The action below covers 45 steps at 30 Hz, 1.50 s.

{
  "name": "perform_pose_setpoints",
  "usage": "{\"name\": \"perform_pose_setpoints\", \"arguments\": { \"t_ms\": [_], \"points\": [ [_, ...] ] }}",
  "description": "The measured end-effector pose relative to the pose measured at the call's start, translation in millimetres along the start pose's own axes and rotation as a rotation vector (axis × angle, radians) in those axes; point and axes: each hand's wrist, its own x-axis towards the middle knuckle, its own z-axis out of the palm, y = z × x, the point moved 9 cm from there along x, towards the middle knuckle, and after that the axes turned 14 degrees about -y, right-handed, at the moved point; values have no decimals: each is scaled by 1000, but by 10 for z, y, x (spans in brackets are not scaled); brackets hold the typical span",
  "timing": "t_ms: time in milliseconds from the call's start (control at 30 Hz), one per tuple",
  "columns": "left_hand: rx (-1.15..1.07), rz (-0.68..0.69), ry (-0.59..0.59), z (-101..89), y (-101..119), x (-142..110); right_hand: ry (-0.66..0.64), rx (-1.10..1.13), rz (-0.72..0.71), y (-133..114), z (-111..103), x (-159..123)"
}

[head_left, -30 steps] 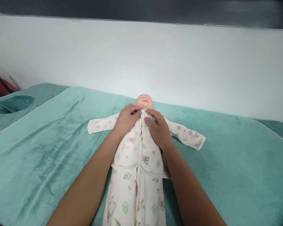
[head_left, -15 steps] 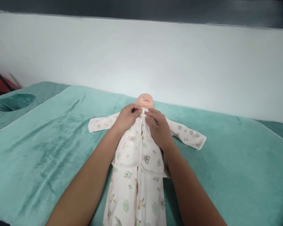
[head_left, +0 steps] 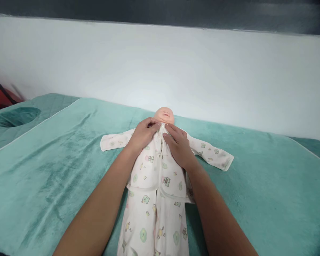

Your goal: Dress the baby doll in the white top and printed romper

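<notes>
A baby doll (head_left: 164,115) lies on its back, its head toward the wall. It wears a white baby shirt (head_left: 149,174) printed with small green and yellow animals, sleeves spread to both sides. Matching pants (head_left: 142,220) cover its legs. At the collar, my left hand (head_left: 144,135) pinches one front edge of the shirt between thumb and fingertips. Across from it, my right hand (head_left: 179,146) is closed on the other front edge, thumb below the fingers. A small pale fastener (head_left: 163,125) shows between my fingertips. Below it, the front edges meet along the middle.
A teal plush cover (head_left: 256,192) lies under the doll, with wrinkles on the left. A round hollow (head_left: 18,116) shows in the bed at the far left, with a red and black object (head_left: 0,97) beyond. The white wall (head_left: 160,67) stands close behind the doll's head.
Both hands stay at the collar with only slight finger shifts. The fastener between them shows a little more. The whole view has shifted down slightly.
</notes>
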Motion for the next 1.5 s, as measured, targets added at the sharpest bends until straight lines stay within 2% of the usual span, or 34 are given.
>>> {"name": "perform_pose_setpoints", "arguments": {
  "t_ms": [100,267,433,567,700,900,1000,1100,1333,1500],
  "points": [
    [31,25,-9,12,46,-17,48,47,-20,-15,-34,-23],
    [97,10,19,0,97,-85,213,144,-71,-63,-160,-123],
    [192,-4,96,-60,133,-241,128,64,-45,-25,-86,-65],
    [303,36,-15,9,202,-317,99,-6,-79,-65,-76,-49],
    [341,83,-171,70,230,-323,237,-26,-30,-219,-258,-213],
    [372,97,-285,100,245,-326,-43,-134,95,-414,-130,-297],
    [406,106,-306,121,256,-335,-58,-118,81,-420,-147,-281],
    [399,132,-281,108,259,-330,-42,11,90,-350,-184,-251],
    [364,186,-266,103,261,-310,-73,356,235,-111,-140,-259],
    [337,169,-245,93,253,-311,-86,509,199,-45,-112,-236]
  ]
}}
